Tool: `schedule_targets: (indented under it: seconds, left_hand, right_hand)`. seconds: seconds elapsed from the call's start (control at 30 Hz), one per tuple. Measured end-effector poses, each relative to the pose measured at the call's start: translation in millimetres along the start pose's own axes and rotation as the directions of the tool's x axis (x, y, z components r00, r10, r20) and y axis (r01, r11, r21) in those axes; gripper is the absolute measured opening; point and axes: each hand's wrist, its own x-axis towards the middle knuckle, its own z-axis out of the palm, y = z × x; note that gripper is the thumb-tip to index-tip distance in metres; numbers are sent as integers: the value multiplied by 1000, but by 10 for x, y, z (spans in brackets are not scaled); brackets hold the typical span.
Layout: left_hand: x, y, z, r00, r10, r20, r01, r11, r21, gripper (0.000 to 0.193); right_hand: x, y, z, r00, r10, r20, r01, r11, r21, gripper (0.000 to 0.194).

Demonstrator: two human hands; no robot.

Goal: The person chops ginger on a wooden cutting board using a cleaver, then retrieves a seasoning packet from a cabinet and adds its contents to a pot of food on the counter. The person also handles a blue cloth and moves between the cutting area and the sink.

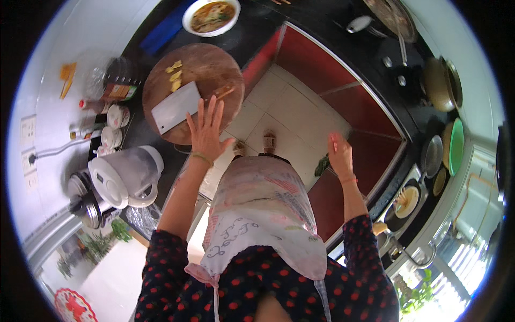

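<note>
My left hand has its fingers spread over the near right part of a round wooden chopping board. It holds nothing; whether the fingertips touch the cleaver beneath is unclear. That cleaver lies flat, its wide blade to the left and its wooden handle to the right. Beside the blade are several yellow slices, perhaps ginger. Out over the floor, my right hand is blurred with curled fingers. A dark green item shows next to it; I cannot tell whether the hand holds it.
A white bowl of food stands beyond the board on the black counter. To the left are an electric kettle, lidded jars and bottles. A wok, a strainer and a sink faucet are on the right.
</note>
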Motion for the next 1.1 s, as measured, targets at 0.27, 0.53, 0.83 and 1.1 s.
schedule_targets:
  seconds: [0.27, 0.53, 0.83, 1.1]
  left_hand:
    - [284, -135, 96, 996, 72, 43, -76, 993, 93, 133]
    - [251, -211, 269, 981, 186, -63, -180, 980, 86, 135]
    - [92, -301, 341, 944, 315, -96, -310, 948, 66, 125]
    - [188, -143, 410, 961, 269, -65, -254, 950, 179, 112]
  right_hand:
    - [-2924, 548, 408, 902, 432, -9, -432, 902, -11, 9]
    - [-4421, -35, 965, 702, 711, -40, -712, 699, -64, 22]
    - [-4659, 335, 1024, 473, 881, -5, -878, 472, 81, 25]
    - [-4626, 112, 1427, 504, 858, 96, -862, 493, 120, 22]
